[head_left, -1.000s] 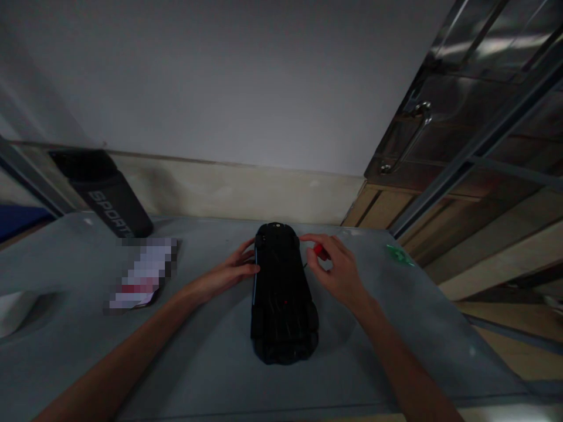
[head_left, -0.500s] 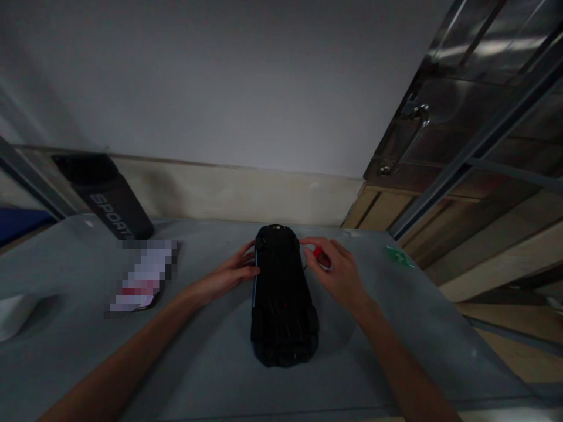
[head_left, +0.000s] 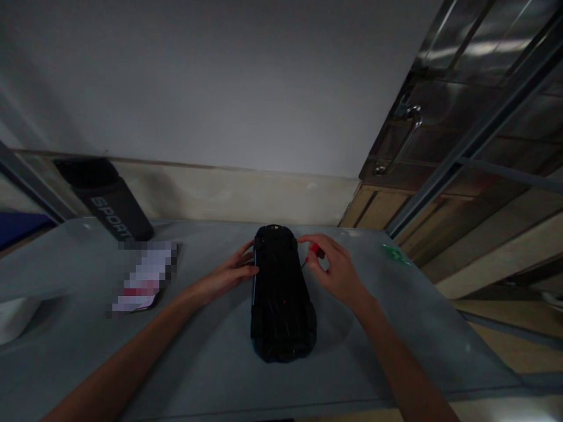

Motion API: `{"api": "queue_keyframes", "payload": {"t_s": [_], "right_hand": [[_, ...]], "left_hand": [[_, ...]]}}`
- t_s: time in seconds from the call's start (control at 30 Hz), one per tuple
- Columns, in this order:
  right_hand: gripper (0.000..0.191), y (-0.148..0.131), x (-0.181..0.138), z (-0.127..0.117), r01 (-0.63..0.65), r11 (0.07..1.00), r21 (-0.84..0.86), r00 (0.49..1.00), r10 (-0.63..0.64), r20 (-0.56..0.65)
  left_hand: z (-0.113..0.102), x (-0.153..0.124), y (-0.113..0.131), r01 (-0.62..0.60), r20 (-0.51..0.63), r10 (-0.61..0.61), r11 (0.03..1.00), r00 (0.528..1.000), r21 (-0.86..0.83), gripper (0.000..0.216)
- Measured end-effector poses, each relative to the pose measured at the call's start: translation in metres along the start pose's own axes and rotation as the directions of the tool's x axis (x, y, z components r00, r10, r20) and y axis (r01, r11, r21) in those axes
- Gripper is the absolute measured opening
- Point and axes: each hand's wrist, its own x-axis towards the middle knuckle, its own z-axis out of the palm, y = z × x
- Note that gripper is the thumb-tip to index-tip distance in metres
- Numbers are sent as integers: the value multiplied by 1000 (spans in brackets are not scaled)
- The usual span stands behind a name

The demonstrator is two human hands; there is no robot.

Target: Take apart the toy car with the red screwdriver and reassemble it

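Observation:
A toy car (head_left: 281,281) lies upside down on the table, its black underside facing up and a thin blue strip showing along its left side. My left hand (head_left: 233,272) grips the car's left side, with the thumb on the edge and the other fingers partly hidden behind it. By the upper right side of the car, my right hand (head_left: 336,266) is closed on a small screwdriver (head_left: 314,248) with a red handle. The thin dark shaft slants down toward the car's right edge. My right index fingertip reaches the car near a front corner; the shaft's tip is hard to make out.
A black bottle (head_left: 109,202) marked SPORT stands at the back left of the grey table (head_left: 211,363). Nearer are a blurred-out flat item (head_left: 147,275) and a white object (head_left: 16,316). A green packet (head_left: 396,254) lies at the right. The wall rises behind.
The red-handled screwdriver in my right hand has tilted, and more of its shaft shows. The view has shifted slightly. My left hand and the car keep their positions.

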Motion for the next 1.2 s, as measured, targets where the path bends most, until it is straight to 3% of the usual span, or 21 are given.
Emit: {"api": "queue_keyframes", "payload": {"t_s": [0.2,0.4,0.67,0.9,1.2], "right_hand": [[12,4,-3,9,-184,983,25,983,183,19],[31,1,1,11,-255,964,74,966,252,47],[41,-5,16,1,-253,962,105,965,258,-38],[34,-42,27,14,-236,951,198,960,196,200],[27,-53,34,34,-154,977,145,953,108,283]], "left_hand": [[-2,2,-4,4,-21,-4,1000,1000,-6,98],[2,0,0,1,0,-1,1000,1000,-29,98],[4,5,-2,2,-6,-2,994,1000,-112,91],[10,4,2,-35,30,40,989,999,-146,87],[12,4,2,-16,-12,14,985,1000,-174,94]]}}
